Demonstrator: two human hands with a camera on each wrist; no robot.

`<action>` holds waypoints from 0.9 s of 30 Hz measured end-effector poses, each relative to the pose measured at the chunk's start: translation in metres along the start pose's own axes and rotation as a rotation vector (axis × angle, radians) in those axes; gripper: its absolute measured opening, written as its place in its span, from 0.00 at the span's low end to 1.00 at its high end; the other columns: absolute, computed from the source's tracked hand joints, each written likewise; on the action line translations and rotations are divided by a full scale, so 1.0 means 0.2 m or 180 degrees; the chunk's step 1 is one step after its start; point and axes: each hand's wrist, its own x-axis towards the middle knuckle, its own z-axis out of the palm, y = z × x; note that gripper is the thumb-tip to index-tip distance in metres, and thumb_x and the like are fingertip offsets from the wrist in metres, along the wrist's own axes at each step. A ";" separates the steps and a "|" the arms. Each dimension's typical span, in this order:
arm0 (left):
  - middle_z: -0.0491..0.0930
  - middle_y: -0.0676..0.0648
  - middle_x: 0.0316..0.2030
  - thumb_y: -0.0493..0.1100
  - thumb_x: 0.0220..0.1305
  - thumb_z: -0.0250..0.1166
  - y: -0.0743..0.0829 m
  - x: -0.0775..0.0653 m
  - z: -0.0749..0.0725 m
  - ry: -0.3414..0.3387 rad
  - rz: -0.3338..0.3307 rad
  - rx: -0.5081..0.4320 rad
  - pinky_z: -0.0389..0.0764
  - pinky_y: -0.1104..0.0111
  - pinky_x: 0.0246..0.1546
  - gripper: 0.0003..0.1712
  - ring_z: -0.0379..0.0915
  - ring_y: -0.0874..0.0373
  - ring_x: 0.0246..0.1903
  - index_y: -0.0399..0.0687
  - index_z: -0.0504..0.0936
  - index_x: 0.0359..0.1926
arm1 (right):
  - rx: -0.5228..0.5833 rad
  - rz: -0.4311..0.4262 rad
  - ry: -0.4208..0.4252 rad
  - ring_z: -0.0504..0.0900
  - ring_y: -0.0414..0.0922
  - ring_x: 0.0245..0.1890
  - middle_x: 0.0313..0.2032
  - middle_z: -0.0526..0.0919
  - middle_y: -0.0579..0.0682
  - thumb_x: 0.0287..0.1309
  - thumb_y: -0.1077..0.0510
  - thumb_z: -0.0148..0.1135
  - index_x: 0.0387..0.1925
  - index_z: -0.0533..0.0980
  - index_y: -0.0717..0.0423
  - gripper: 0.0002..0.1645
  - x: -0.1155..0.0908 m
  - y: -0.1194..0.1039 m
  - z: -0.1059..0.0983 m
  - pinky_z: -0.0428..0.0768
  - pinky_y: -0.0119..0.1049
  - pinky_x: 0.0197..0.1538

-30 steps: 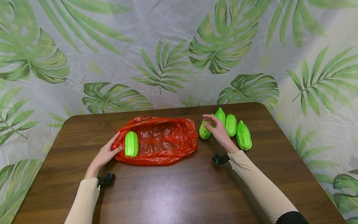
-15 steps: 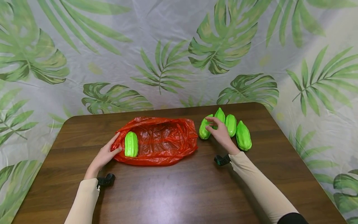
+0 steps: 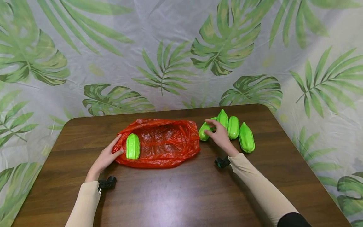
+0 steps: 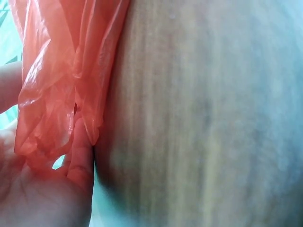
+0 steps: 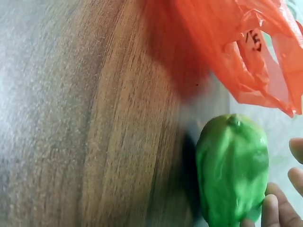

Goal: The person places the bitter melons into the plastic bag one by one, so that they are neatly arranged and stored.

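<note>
A red plastic bag [image 3: 167, 160] lies on the table with its wide mouth facing up. Inside its left end is one ribbed green vegetable [image 3: 133, 146], its exact kind unclear. My left hand [image 3: 105, 157] holds the bag's left edge, thumb over the rim; the left wrist view shows the thin red plastic [image 4: 61, 71] between thumb and fingers. Just beyond the bag's right end, my right hand [image 3: 219, 134] has its thumb and fingers around another ribbed green vegetable [image 3: 203, 134]. In the right wrist view fingertips touch that vegetable's [image 5: 232, 165] lower right side.
Right of and behind my right hand lie more green vegetables: one with a pointed top [image 3: 222, 117], a rounded one [image 3: 233, 127] and another at the far right [image 3: 247, 138]. The brown wooden table [image 3: 170, 195] ends at a leaf-patterned cloth [image 3: 164, 72] behind.
My right hand first drew back slightly, then moved left onto the nearest vegetable, which has shifted left and tilted toward the bag. The left hand and the bag have stayed put.
</note>
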 end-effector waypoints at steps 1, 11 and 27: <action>0.47 0.26 0.69 0.43 0.69 0.56 0.00 0.00 0.00 -0.0002 0.0000 -0.0001 0.51 0.37 0.61 0.41 0.44 0.27 0.66 0.45 0.45 0.75 | -0.0008 -0.0005 0.0002 0.74 0.58 0.49 0.52 0.76 0.63 0.56 0.67 0.65 0.57 0.73 0.66 0.26 0.00 0.00 0.00 0.72 0.52 0.53; 0.47 0.26 0.69 0.44 0.69 0.56 0.00 0.00 0.00 -0.0010 -0.0016 0.0013 0.51 0.36 0.61 0.42 0.44 0.27 0.66 0.45 0.44 0.75 | -0.0262 -0.0150 0.0096 0.71 0.58 0.52 0.53 0.76 0.63 0.56 0.66 0.65 0.55 0.75 0.65 0.24 0.00 0.00 0.01 0.71 0.53 0.50; 0.46 0.27 0.70 0.43 0.69 0.56 0.01 -0.01 0.00 -0.0023 -0.0034 0.0001 0.51 0.36 0.61 0.42 0.44 0.28 0.66 0.47 0.44 0.76 | -0.0184 -0.0071 -0.0059 0.69 0.59 0.59 0.58 0.72 0.64 0.54 0.69 0.65 0.58 0.74 0.63 0.28 -0.01 0.00 0.02 0.71 0.54 0.55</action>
